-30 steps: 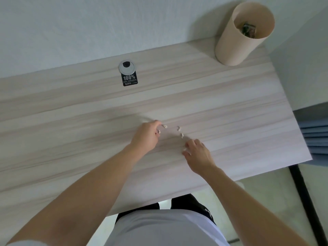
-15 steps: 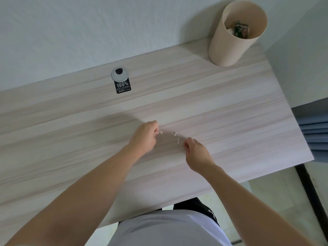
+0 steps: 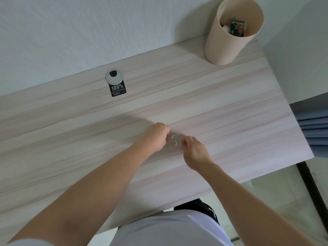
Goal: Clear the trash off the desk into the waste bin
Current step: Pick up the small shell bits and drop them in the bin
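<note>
Two tiny white paper scraps [image 3: 172,136] [image 3: 175,143] lie on the pale wood desk [image 3: 230,107], in the narrow gap between my hands. My left hand [image 3: 156,137] rests just left of them, its fingers curled shut with the tips pinched together. Just to their right, my right hand [image 3: 194,151] has its fingers also pinched closed. Whatever each hand holds is hidden inside the fingers. The beige round waste bin [image 3: 225,43] stands on the desk's far right corner, well beyond both hands. Crumpled trash [image 3: 237,28] lies inside it.
A grey cable grommet [image 3: 114,76] and a black "100%" sticker [image 3: 118,89] sit near the desk's back edge by the white wall. The desk ends at the right, where blue fabric [image 3: 314,128] and a black leg [image 3: 308,183] show.
Several scraps lay on the desk before; two remain now. One vanished at my left fingertips and one at my right. Both hands closed and moved nearer each other.
</note>
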Available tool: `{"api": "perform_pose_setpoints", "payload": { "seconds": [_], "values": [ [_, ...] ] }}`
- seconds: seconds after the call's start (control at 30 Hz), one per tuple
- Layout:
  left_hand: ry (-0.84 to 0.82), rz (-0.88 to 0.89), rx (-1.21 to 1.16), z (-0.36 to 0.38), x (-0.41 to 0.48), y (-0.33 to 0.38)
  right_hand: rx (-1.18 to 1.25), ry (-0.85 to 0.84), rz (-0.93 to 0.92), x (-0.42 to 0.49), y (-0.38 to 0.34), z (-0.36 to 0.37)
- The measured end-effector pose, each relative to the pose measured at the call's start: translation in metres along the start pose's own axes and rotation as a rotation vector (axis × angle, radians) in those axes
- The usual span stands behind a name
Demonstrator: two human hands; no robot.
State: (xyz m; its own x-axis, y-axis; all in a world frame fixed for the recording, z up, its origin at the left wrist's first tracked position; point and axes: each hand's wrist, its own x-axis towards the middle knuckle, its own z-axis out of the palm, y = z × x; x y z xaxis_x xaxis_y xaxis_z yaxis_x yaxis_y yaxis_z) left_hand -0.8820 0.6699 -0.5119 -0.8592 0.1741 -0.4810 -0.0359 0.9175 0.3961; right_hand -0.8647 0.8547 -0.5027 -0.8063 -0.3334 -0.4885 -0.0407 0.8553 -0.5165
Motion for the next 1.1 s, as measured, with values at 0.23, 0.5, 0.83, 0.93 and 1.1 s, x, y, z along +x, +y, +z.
{"api": "perform_pose_setpoints", "payload": {
  "seconds": [0.23,0.5,0.83,0.93,1.1],
  "values": [
    [0.07,0.111,-0.109,0.009,0.002,0.009,-0.001,0.019,0.013,0.002,0.008,0.001],
    [0.004,0.1,-0.041,0.006,0.006,0.017,0.009,0.024,0.009,0.002,0.009,0.003],
    [0.179,-0.013,-0.161,0.01,-0.017,-0.003,-0.034,-0.008,-0.008,0.008,-0.007,0.003],
    [0.254,-0.051,-0.233,0.01,-0.027,-0.018,-0.085,-0.025,-0.027,0.013,-0.014,0.007],
    [0.305,-0.097,-0.281,0.009,-0.04,-0.033,-0.155,-0.016,-0.041,0.014,-0.016,0.012]
  ]
}}
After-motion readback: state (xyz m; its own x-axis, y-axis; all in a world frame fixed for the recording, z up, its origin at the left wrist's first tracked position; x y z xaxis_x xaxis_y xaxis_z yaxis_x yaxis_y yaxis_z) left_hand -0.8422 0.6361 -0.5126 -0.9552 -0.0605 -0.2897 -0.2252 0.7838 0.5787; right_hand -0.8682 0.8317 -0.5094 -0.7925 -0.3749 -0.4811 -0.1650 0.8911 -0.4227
